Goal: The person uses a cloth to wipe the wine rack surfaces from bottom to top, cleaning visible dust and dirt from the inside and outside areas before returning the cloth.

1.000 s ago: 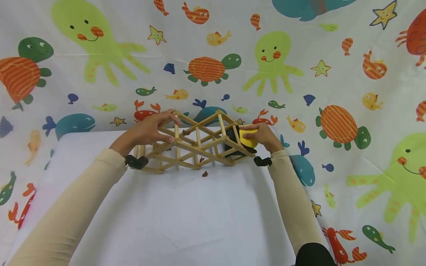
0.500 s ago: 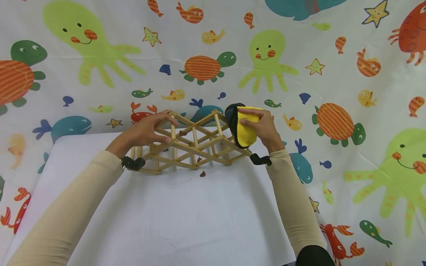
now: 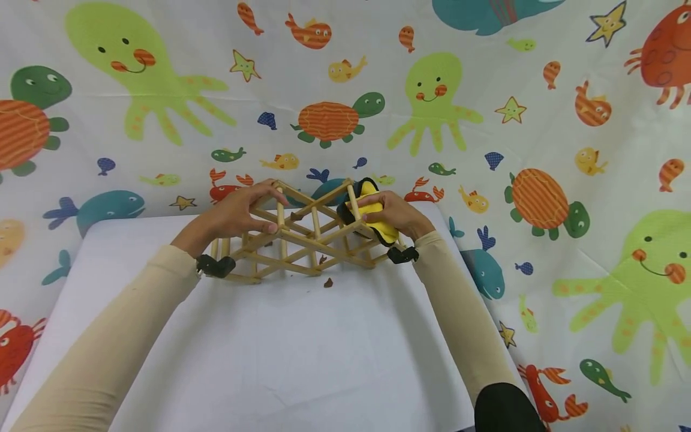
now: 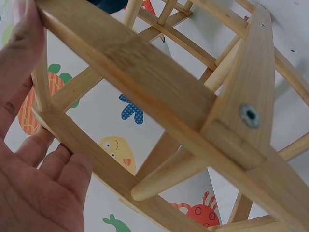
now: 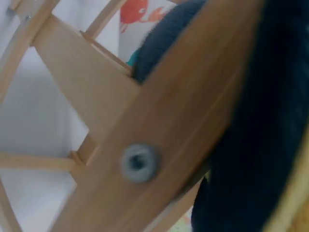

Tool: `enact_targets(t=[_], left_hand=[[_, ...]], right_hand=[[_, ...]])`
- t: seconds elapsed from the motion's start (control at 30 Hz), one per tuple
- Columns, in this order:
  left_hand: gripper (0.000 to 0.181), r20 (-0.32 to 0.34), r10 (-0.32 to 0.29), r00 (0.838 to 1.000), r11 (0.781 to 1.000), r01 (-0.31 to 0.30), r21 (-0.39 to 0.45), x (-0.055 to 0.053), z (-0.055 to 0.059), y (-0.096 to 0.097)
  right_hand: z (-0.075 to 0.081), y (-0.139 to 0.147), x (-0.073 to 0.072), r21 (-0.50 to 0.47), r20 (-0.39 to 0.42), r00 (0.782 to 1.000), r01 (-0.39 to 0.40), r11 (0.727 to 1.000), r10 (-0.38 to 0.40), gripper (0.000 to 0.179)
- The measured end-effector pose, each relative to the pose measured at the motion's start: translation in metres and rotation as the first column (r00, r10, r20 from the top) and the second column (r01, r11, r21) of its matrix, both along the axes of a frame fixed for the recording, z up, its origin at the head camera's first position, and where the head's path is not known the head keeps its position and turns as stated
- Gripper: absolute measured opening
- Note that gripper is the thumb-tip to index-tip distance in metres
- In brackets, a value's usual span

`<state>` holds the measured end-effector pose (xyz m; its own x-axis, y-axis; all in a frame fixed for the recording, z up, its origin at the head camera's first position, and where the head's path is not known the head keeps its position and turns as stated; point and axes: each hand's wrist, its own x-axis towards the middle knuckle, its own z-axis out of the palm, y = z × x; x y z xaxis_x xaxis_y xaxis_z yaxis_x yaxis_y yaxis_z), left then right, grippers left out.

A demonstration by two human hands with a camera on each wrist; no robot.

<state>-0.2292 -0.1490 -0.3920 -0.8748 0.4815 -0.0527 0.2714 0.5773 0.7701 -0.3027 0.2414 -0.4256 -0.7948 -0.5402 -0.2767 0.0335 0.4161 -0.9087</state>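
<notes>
A folding wooden lattice rack (image 3: 299,239) of crossed slats and round dowels stands spread out at the back of the table. My left hand (image 3: 237,211) grips its upper left part, thumb in front and fingers behind. The left wrist view shows that hand's fingers (image 4: 72,171) against a lower slat, with a screw joint nearby. My right hand (image 3: 396,213) holds a yellow cloth (image 3: 385,233) with dark edging, bunched around the rack's upper right slats. Seen from the right wrist, the cloth's dark side (image 5: 260,145) lies along a slat (image 5: 178,116) with a metal fastener.
A small brown scrap (image 3: 328,282) lies on the white tabletop (image 3: 302,354) in front of the rack, and other bits lie beneath it. Behind the table hangs a curtain (image 3: 335,78) printed with sea animals.
My right hand lifted the cloth off the rack's right end, then brought it left and down onto the upper right slats. The left hand keeps its grip, and the rack stays in place.
</notes>
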Motion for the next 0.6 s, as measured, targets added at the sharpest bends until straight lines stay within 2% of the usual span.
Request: enact_targets(t=[0.13, 0.23, 0.3, 0.37, 0.4, 0.47, 0.53, 0.6], left_hand=[[0.049, 0.002, 0.002, 1.0, 1.0, -0.002, -0.004, -0.002, 0.0, 0.002], [0.05, 0.012, 0.002, 1.0, 1.0, -0.002, 0.002, -0.002, -0.001, 0.0], [0.05, 0.017, -0.001, 1.0, 1.0, 0.0, 0.007, -0.004, -0.002, 0.0], [0.05, 0.018, -0.002, 1.0, 1.0, 0.002, 0.004, -0.005, -0.003, 0.0], [0.05, 0.021, -0.003, 1.0, 1.0, 0.003, 0.001, -0.006, -0.003, 0.0], [0.051, 0.021, -0.007, 1.0, 1.0, 0.007, 0.0, -0.008, -0.003, 0.0], [0.051, 0.023, -0.004, 1.0, 1.0, 0.004, -0.001, -0.009, -0.002, 0.0], [0.051, 0.028, 0.0, 1.0, 1.0, 0.0, 0.006, -0.009, -0.001, -0.002]], right_hand=[[0.002, -0.007, -0.01, 0.017, 0.021, 0.985, -0.172, 0.985, 0.172, 0.037], [-0.002, -0.02, -0.016, 0.008, 0.035, 0.971, -0.238, 0.971, 0.238, 0.035], [-0.007, -0.027, -0.019, -0.012, 0.034, 0.966, -0.254, 0.967, 0.255, 0.036], [-0.013, -0.033, -0.019, -0.008, -0.002, 0.967, -0.255, 0.967, 0.255, 0.039], [-0.015, -0.035, -0.018, 0.013, -0.026, 0.968, -0.25, 0.968, 0.25, 0.042], [-0.018, -0.039, -0.016, 0.041, -0.023, 0.973, -0.23, 0.972, 0.231, 0.044], [-0.017, -0.044, -0.013, 0.109, -0.026, 0.976, -0.214, 0.971, 0.218, 0.042], [-0.013, -0.048, -0.013, 0.16, -0.024, 0.971, -0.229, 0.96, 0.236, 0.04]])
